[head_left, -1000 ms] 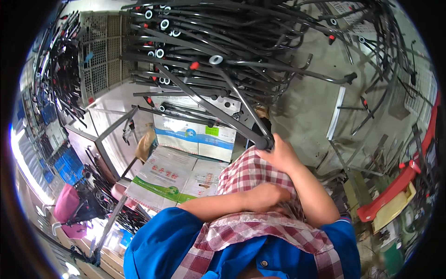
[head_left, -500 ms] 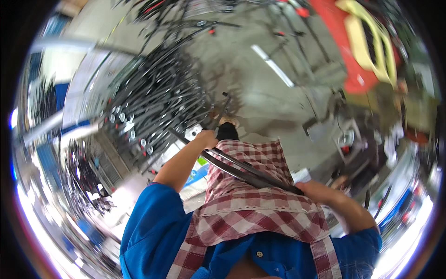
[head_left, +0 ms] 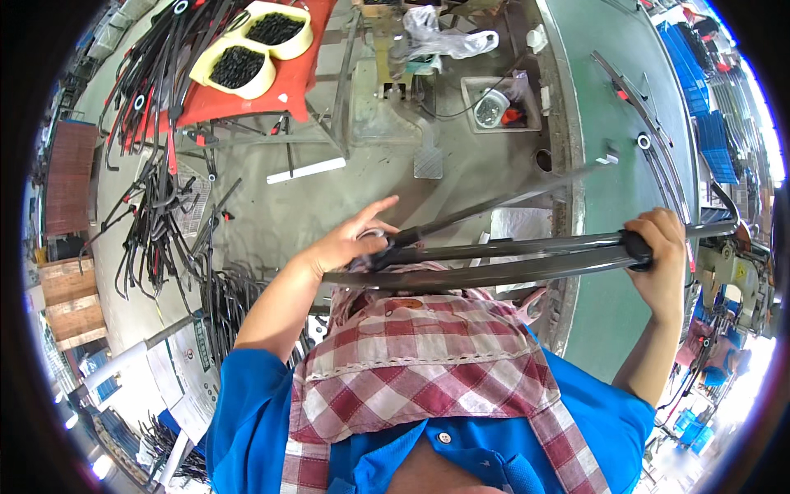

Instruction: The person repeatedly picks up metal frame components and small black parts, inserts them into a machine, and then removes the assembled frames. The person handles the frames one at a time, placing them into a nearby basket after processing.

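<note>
A dark metal tube frame lies across the front of my checked apron, with two long tubes running side by side. My right hand is wrapped round it at a black joint. The frame's bent end reaches past that hand to the right. At the left end, my left hand has its thumb against a blurred joint, while its index finger stretches out. Its lower fingers are partly hidden. From that joint a thinner tube slants up to the right, smeared by motion.
Ahead stands a red-covered table with yellow trays of small black parts. A foot pedal and a square basin are beyond the frame. Piled dark tubes lie left. More tubes rest on the green floor.
My view has turned right, away from the large tube pile. The frame has risen in front of me and lies level. My right hand has come up, and a thinner tube now stands out from the frame.
</note>
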Demonstrator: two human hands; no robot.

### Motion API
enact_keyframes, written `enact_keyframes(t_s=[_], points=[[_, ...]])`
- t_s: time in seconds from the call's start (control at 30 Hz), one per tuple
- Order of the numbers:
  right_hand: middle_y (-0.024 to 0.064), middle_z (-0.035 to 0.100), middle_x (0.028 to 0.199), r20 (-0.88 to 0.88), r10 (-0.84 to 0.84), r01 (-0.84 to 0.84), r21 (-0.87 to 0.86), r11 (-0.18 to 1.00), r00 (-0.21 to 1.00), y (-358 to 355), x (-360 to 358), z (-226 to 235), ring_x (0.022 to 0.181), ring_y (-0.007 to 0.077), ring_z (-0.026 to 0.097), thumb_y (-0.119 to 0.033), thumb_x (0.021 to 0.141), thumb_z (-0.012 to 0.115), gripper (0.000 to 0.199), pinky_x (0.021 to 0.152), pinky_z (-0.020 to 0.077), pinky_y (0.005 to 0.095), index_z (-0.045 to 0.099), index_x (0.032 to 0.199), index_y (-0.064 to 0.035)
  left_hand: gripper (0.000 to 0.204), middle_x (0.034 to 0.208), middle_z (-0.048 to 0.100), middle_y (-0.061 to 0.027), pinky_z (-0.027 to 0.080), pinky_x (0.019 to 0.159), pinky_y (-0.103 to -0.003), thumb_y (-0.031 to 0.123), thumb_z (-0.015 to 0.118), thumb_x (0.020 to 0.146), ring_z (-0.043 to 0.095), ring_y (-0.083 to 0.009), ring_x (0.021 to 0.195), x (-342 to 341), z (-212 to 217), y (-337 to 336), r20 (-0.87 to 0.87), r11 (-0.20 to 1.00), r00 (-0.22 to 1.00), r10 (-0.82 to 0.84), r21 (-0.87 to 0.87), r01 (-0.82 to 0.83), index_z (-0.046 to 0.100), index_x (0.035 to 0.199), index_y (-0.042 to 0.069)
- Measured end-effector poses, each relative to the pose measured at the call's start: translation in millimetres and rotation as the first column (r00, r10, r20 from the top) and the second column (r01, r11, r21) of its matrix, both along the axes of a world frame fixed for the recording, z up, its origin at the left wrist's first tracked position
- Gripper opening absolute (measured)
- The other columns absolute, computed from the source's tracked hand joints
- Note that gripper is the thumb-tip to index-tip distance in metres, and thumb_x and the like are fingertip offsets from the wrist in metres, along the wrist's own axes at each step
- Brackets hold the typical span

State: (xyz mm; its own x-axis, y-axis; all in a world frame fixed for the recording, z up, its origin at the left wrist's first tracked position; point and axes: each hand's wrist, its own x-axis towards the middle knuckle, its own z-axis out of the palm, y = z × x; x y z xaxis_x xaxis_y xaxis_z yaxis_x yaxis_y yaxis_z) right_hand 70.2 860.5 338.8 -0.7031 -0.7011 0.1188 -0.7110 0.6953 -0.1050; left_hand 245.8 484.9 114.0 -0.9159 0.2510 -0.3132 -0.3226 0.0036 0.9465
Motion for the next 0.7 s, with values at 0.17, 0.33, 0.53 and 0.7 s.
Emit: enact_keyframes(t_s=[0.17, 0.33, 0.53, 0.7], points=[[0.0066, 0.059, 0.085, 0.056, -0.239, 0.225, 0.188, 0.956, 0.969, 44.3, -45.0, -40.4, 0.09, 0.0283, 0.055, -0.011, 0.05, 0.085, 0.04, 0.079, 0.042, 0.0407, 0.066, 0.086, -0.0069, 0.093, 0.095, 0.063, -0.012, 0.047, 0.079, -0.035, 0.022, 0.073, 0.081, 0.059, -0.0205, 0.086, -41.3, 9.4, 4.8, 0.167, 0.852, 0.938, -0.305, -0.393, 0.347, 0.012, 0.152, 0.021], [0.0047, 0.061, 0.09, -0.025, -0.342, 0.322, 0.408, 0.854, 0.939, 29.0, -102.9, -136.9, 0.096, 0.0272, 0.055, -0.022, 0.061, 0.083, 0.036, 0.079, 0.0428, 0.0407, 0.067, 0.091, -0.0101, 0.04, 0.089, 0.063, -0.016, 0.048, 0.075, -0.041, 0.021, 0.071, 0.078, 0.062, -0.0327, 0.086, -118.8, 55.7, -42.6, -0.075, 0.649, 0.895, -0.441, -0.715, 0.26, 0.054, 0.111, 0.007], [0.0048, 0.061, 0.097, -0.102, -0.402, 0.395, 0.511, 0.763, 0.91, -26.2, -153.7, -133.0, 0.102, 0.0271, 0.054, -0.022, 0.068, 0.08, 0.033, 0.082, 0.0436, 0.0427, 0.066, 0.097, -0.0123, 0.03, 0.079, 0.062, -0.0186, 0.045, 0.069, -0.046, 0.024, 0.067, 0.081, 0.06, -0.0377, 0.079, -201.9, 86.4, -94.3, -0.021, 0.515, 0.891, -0.453, -0.822, 0.242, 0.055, 0.099, 0.003], [0.0044, 0.061, 0.097, -0.121, -0.378, 0.379, 0.548, 0.746, 0.918, -61.4, -192.9, -113.1, 0.101, 0.0268, 0.055, -0.02, 0.069, 0.079, 0.031, 0.082, 0.0437, 0.0421, 0.066, 0.096, -0.0127, 0.03, 0.077, 0.061, -0.0191, 0.044, 0.067, -0.047, 0.028, 0.064, 0.085, 0.06, -0.0382, 0.078, -249.1, 77.6, -115.6, 0.012, 0.554, 0.891, -0.454, -0.779, 0.293, 0.053, 0.097, 0.003]])
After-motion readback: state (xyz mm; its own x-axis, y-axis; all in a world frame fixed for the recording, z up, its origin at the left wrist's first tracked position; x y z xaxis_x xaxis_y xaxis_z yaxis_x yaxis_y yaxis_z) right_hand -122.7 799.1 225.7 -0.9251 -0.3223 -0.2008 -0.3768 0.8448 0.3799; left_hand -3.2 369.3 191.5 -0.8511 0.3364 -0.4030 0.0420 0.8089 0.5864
